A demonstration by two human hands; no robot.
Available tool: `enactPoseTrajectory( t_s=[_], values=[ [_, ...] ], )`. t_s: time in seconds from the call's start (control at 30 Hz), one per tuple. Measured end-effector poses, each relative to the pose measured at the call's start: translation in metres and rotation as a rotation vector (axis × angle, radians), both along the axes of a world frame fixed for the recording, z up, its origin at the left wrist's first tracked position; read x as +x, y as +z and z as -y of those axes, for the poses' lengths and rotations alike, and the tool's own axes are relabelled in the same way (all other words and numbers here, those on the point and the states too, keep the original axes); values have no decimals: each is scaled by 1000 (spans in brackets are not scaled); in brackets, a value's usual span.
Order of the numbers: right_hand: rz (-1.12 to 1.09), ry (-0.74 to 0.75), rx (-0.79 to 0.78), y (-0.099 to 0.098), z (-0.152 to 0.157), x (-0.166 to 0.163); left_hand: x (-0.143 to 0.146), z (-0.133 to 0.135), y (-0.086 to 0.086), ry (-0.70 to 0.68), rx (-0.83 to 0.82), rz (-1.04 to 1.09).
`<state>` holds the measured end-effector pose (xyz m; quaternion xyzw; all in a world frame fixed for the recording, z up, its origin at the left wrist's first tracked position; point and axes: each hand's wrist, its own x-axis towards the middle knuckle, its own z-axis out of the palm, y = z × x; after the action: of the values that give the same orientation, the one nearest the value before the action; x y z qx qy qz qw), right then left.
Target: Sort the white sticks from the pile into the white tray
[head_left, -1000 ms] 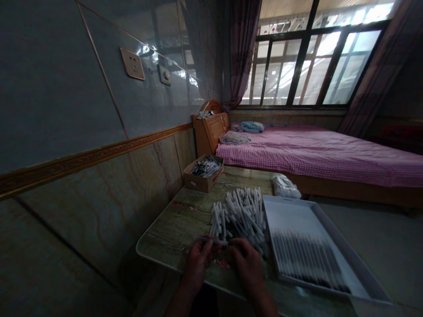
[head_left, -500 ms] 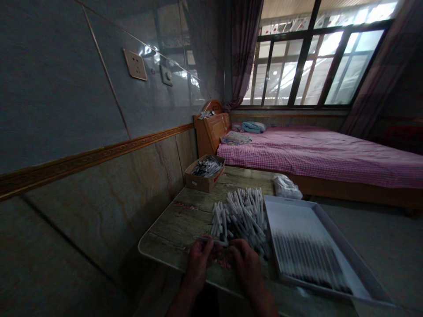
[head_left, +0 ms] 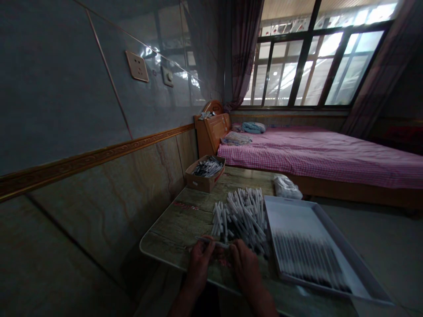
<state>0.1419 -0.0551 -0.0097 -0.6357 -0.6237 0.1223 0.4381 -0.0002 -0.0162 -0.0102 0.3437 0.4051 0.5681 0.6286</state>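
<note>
A slim, pale pen point(head_left: 220, 244) spans the gap between my two hands, low over the near side of the table. My left hand point(head_left: 199, 260) grips its left part between thumb and fingers. At the other end, the closed fingers of my right hand point(head_left: 245, 263) pinch the tip. Just beyond them lies a loose pile of whitish pens point(head_left: 246, 211), pointing various ways. To the right, a shallow white tray point(head_left: 289, 213) holds a row of pens point(head_left: 309, 257) laid side by side, with dark ends toward me.
A cardboard box point(head_left: 200, 183) full of thin dark and clear pen parts stands at the table's far left corner. Beyond the tray sits a clear plastic bag point(head_left: 287, 187). The table point(head_left: 165, 229) lies along a tiled wall, with a bed point(head_left: 280, 149) behind it.
My right hand has shifted very slightly, and the pen between my hands tilts a little more. The pile, tray and box look unchanged.
</note>
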Motion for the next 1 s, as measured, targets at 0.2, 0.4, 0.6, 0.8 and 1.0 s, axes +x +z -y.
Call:
enactPoseTrajectory(
  t_s=[0.2,0.4,0.6,0.8,1.0],
  values=[
    [-55,65,2,7,6,-1,-2,0,-3,1,-9,11],
    [40,9,5,-3,3,1,-2,1,-1,-63,-8,9],
    [-35,56,-13,0,4,0,-2,0,-1,10,-25,3],
    [-4,9,47,-6,1,1,-1,0,-2,-60,3,10],
    [-57,76,-9,4,3,1,-1,-1,-3,-23,12,0]
  ],
)
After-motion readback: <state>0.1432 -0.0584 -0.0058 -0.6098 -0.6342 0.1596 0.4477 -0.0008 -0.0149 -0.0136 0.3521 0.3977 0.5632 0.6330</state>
